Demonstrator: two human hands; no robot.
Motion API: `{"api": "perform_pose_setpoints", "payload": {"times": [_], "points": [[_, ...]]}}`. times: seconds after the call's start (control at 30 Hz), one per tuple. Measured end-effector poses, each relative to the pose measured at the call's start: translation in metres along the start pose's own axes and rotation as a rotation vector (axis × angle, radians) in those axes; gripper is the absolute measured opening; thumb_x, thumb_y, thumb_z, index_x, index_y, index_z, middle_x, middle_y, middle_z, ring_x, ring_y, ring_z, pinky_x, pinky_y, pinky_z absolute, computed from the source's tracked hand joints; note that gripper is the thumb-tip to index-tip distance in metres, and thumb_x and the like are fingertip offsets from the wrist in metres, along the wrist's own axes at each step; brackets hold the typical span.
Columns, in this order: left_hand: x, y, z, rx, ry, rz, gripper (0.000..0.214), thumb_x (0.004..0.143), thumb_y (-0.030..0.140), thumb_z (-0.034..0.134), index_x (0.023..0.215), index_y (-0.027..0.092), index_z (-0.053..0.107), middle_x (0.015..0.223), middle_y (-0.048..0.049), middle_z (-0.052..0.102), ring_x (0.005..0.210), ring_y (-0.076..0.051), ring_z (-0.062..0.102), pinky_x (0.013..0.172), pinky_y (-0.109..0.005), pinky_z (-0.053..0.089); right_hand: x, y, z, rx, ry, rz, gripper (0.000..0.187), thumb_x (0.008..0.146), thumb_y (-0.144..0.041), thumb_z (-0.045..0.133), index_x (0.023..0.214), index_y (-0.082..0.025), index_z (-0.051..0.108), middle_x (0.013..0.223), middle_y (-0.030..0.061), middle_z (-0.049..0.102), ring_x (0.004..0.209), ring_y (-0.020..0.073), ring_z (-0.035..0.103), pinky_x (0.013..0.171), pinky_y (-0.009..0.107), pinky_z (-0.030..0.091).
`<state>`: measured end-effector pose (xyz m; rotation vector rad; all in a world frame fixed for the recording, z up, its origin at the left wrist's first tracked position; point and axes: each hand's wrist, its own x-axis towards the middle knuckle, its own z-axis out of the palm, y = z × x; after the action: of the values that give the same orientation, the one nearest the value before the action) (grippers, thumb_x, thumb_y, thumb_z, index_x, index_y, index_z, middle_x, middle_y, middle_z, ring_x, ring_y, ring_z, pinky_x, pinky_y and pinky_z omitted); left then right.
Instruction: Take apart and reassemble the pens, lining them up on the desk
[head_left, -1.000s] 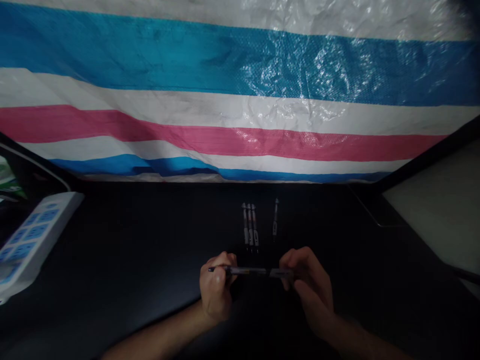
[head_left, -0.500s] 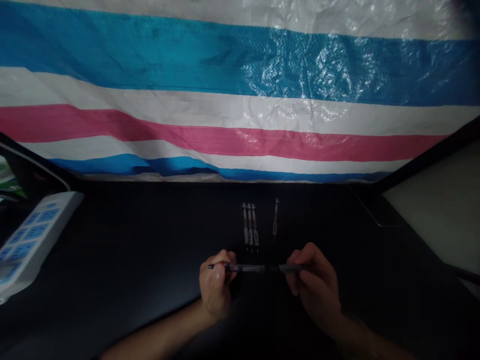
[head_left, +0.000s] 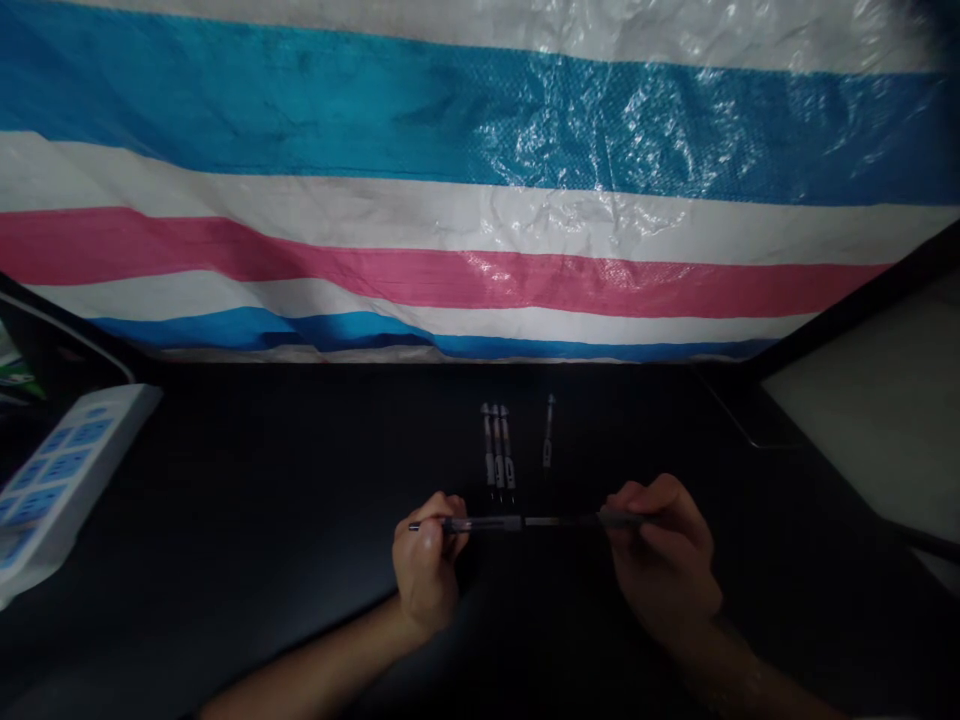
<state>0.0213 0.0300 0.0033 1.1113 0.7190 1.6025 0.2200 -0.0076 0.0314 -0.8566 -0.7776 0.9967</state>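
Head view: nearest, the left hand (head_left: pixel 427 565) and right hand (head_left: pixel 660 565) reach in from the bottom edge, well apart. The left hand pinches a dark pen barrel (head_left: pixel 480 524) between thumb and fingers, its pointed end sticking out to the left. The right hand closes narrowly on a dark rear section (head_left: pixel 619 519). A thin shaft (head_left: pixel 559 521) spans the gap between them, so the pen looks drawn open, though the dim light hides how the pieces join. Just beyond, on the black counter (head_left: pixel 247 450), three pens (head_left: pixel 498 450) lie side by side, with a fourth pen (head_left: pixel 549 432) apart to their right. A white power strip (head_left: pixel 60 470) sits at the far left, and a striped tarp (head_left: pixel 480 270) hangs behind everything.
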Motion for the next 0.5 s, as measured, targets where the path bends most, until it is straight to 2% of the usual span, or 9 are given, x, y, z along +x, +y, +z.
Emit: {"api": "perform_pose_setpoints", "payload": {"times": [0.13, 0.3, 0.4, 0.5], "points": [[-0.001, -0.001, 0.000, 0.001, -0.003, -0.008, 0.043, 0.093, 0.042, 0.045, 0.058, 0.018, 0.044, 0.049, 0.0041, 0.033, 0.046, -0.010, 0.031, 0.047, -0.024, 0.029, -0.001, 0.004, 0.001, 0.000, -0.022, 0.003, 0.010, 0.071, -0.012, 0.056, 0.074, -0.021, 0.060, 0.066, -0.0008, 0.056, 0.054, 0.0112, 0.051, 0.046, 0.021, 0.041], [-0.002, -0.002, 0.000, -0.001, 0.002, -0.015, 0.043, 0.093, 0.043, 0.047, 0.058, 0.018, 0.046, 0.051, 0.0042, 0.031, 0.046, -0.010, 0.031, 0.045, -0.023, 0.027, -0.004, 0.009, 0.006, -0.071, -0.207, -0.044, 0.012, 0.084, -0.013, 0.052, 0.086, -0.022, 0.059, 0.071, -0.0016, 0.056, 0.052, 0.0086, 0.051, 0.047, 0.021, 0.041], [-0.003, 0.000, 0.001, 0.008, -0.006, -0.003, 0.044, 0.092, 0.044, 0.048, 0.057, 0.017, 0.046, 0.051, 0.0044, 0.030, 0.046, -0.010, 0.030, 0.045, -0.023, 0.029, -0.007, 0.010, 0.011, -0.192, -0.309, -0.056, 0.013, 0.088, -0.012, 0.050, 0.093, -0.022, 0.056, 0.075, -0.0009, 0.056, 0.057, 0.0104, 0.054, 0.053, 0.024, 0.045], [-0.003, 0.003, 0.002, 0.014, -0.025, 0.000, 0.046, 0.092, 0.046, 0.047, 0.057, 0.017, 0.046, 0.050, 0.0038, 0.033, 0.046, -0.010, 0.031, 0.045, -0.023, 0.029, -0.009, 0.010, 0.013, -0.366, -0.391, -0.171, 0.016, 0.089, -0.010, 0.049, 0.096, -0.022, 0.056, 0.076, 0.0001, 0.056, 0.063, 0.0129, 0.056, 0.056, 0.026, 0.046]]}}
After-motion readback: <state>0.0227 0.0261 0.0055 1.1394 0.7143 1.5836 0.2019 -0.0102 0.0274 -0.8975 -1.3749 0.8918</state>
